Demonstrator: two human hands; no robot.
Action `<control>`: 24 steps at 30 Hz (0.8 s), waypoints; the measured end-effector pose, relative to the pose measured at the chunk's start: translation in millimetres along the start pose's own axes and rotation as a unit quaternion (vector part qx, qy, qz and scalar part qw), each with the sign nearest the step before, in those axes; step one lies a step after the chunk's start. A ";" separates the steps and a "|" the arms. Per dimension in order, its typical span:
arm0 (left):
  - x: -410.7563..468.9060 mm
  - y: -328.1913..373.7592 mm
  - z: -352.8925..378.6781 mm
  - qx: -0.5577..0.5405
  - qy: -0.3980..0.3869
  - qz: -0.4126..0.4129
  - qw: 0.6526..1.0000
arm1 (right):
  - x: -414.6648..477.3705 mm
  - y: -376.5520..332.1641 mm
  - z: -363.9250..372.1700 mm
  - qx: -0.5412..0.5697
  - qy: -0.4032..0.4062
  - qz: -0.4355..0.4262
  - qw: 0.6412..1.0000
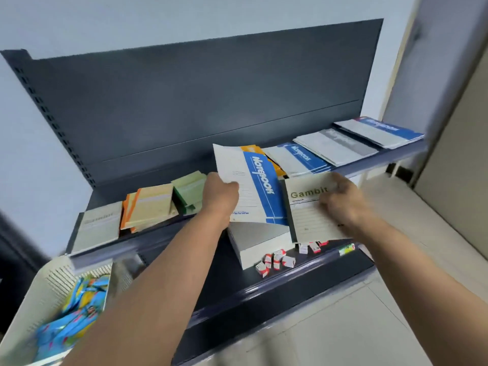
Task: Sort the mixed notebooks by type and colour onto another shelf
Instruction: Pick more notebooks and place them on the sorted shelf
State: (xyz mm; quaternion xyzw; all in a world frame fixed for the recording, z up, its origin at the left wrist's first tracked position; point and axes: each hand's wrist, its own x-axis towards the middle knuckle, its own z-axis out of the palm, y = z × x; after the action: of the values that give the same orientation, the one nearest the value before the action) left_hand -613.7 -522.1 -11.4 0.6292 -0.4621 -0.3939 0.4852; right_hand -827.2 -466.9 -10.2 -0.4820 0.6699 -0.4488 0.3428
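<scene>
The steel upper shelf (375, 161) carries flat piles sorted by kind, with a Gambit pile (99, 225) at left and a blue pile (303, 158) at right. Each held book should go to its match and be laid square. The left hand (220, 194) grips the thin, floppy blue notebook (260, 186) above the lower stack (261, 241). The right hand (343, 199) pinches the stiffer cream Gambit notebook (309, 207) just beside it. Small glossy boxes (277, 260) lie near.

Upper shelf (380, 160) crowded; lower shelf (211, 281) roomy

Left hand (220, 192) grips blue notebook (260, 186); right hand (343, 199) Gambit notebook (311, 207).
</scene>
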 end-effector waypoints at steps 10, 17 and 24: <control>97.4 24.3 143.6 0.020 -0.013 0.024 0.999 | 151.6 31.2 -51.4 -0.032 0.012 0.015 0.999; 158.9 43.3 223.6 0.053 0.058 -0.007 0.997 | 262.5 30.0 -82.8 -0.064 -0.063 0.001 0.996; 180.3 31.6 239.8 0.390 0.048 -0.002 0.920 | 315.4 17.7 -75.3 -0.098 -0.125 -0.023 0.987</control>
State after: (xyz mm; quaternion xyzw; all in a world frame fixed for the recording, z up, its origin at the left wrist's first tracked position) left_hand -799.0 -758.3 -41.5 0.7875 -0.5543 -0.1527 0.2222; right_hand -995.0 -744.8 -7.8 -0.5811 0.6511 -0.3251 0.3642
